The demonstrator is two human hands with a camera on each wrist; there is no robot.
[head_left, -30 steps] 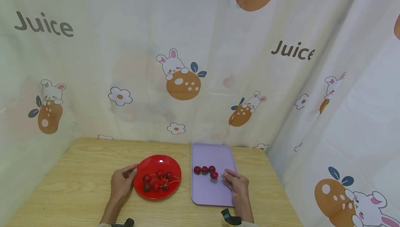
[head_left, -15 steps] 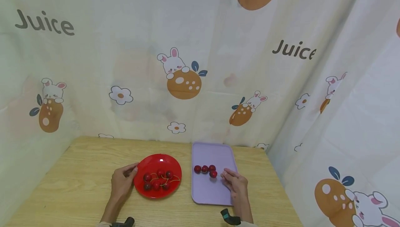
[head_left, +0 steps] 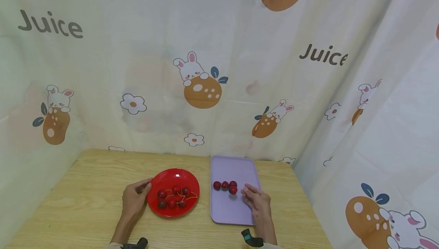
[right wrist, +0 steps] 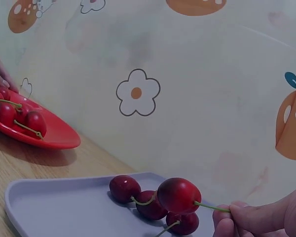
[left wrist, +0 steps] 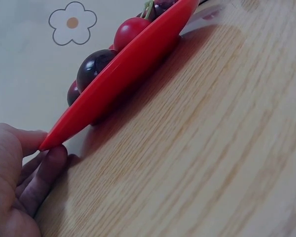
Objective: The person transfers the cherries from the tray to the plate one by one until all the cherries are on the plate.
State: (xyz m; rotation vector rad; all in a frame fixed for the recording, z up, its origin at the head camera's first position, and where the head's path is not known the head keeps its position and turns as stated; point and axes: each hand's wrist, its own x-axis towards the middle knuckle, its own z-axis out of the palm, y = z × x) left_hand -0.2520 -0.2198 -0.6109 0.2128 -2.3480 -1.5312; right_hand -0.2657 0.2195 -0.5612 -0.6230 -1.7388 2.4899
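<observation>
My left hand (head_left: 133,200) pinches the left rim of a red plate (head_left: 171,174); in the left wrist view the thumb lies on top and fingers are below. Several dark red cherries (head_left: 172,202) with green stems lie on the plate. My right hand (head_left: 259,202) is over the right side of a lilac tray (head_left: 233,212). Between thumb and fingers it pinches the green stem (right wrist: 212,207) of a cherry (right wrist: 178,195), which hangs out to the left of the fingertips. Behind it, in the right wrist view, other cherries (right wrist: 125,188) rest on the tray.
Plate and tray stand side by side on a light wooden table (head_left: 103,172), with a narrow strip of wood between them. A pale curtain (head_left: 154,69) printed with rabbits and fruit hangs behind the table and along its sides.
My right hand has shifted slightly left, carrying the held cherry nearer the others on the tray. My left hand keeps its grip on the plate rim, and the plate stays in place.
</observation>
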